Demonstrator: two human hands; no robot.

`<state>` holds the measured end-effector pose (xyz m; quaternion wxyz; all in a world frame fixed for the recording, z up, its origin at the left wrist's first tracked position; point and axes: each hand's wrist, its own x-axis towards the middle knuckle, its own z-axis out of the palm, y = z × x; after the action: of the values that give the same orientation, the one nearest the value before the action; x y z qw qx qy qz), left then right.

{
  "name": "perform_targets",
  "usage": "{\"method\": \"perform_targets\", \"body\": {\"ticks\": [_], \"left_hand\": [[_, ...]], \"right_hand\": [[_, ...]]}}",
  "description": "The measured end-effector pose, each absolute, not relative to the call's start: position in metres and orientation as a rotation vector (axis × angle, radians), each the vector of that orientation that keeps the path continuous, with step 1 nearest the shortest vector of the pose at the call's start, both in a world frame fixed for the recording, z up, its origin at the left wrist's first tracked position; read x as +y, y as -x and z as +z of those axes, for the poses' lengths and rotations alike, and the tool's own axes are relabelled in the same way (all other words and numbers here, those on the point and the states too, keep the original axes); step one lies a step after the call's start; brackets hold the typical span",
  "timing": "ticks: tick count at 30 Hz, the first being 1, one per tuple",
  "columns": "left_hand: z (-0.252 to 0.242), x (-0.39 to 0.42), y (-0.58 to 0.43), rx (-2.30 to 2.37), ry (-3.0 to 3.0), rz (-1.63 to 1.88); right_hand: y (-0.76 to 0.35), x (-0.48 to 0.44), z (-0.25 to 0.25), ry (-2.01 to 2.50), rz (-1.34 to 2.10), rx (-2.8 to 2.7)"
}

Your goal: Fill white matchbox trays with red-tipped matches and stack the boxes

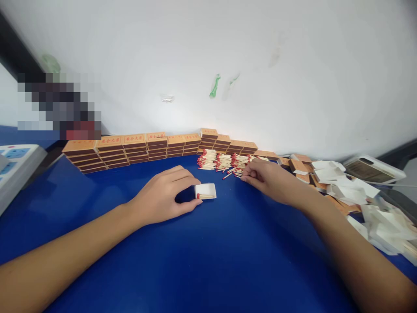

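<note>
My left hand grips the left end of a white matchbox tray between thumb and fingers. A few red-tipped matches lie along the tray's near side, and the rest of its floor shows bare. Behind it, piles of red-tipped matches lie on the blue table. At the right end of these piles is my right hand, its fingers pinched together among loose matches. Whether a match is between those fingertips is hidden.
Stacked orange matchboxes line the wall. On the right lie loose matchbox covers, a heap of white trays and a white device. A white power strip sits at the left edge.
</note>
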<state>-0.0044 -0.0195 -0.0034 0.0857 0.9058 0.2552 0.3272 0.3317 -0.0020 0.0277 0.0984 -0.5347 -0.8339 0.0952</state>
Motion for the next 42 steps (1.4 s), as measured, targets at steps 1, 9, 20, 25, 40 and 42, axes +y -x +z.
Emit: {"method": "perform_targets", "body": {"ticks": [1,9,20,25,40,42], "left_hand": [[-0.003,-0.02,0.005,0.762,-2.699,0.974],[-0.004,-0.02,0.005,0.76,-2.699,0.979],[-0.004,-0.02,0.004,0.758,-2.703,0.995],[-0.003,-0.02,0.004,0.757,-2.711,1.0],[-0.004,-0.02,0.003,0.719,-2.754,1.043],[-0.004,-0.02,0.002,0.71,-2.763,1.06]], "right_hand": [[-0.332,-0.002,0.026,1.569,0.252,-2.463],[-0.331,0.0,0.026,1.53,0.234,-2.448],[-0.33,0.0,0.024,1.505,0.217,-2.471],[-0.33,-0.001,0.022,1.527,0.203,-2.479],[-0.269,-0.043,0.024,1.194,0.022,-2.381],[-0.257,-0.052,0.019,1.165,0.002,-2.434]]}}
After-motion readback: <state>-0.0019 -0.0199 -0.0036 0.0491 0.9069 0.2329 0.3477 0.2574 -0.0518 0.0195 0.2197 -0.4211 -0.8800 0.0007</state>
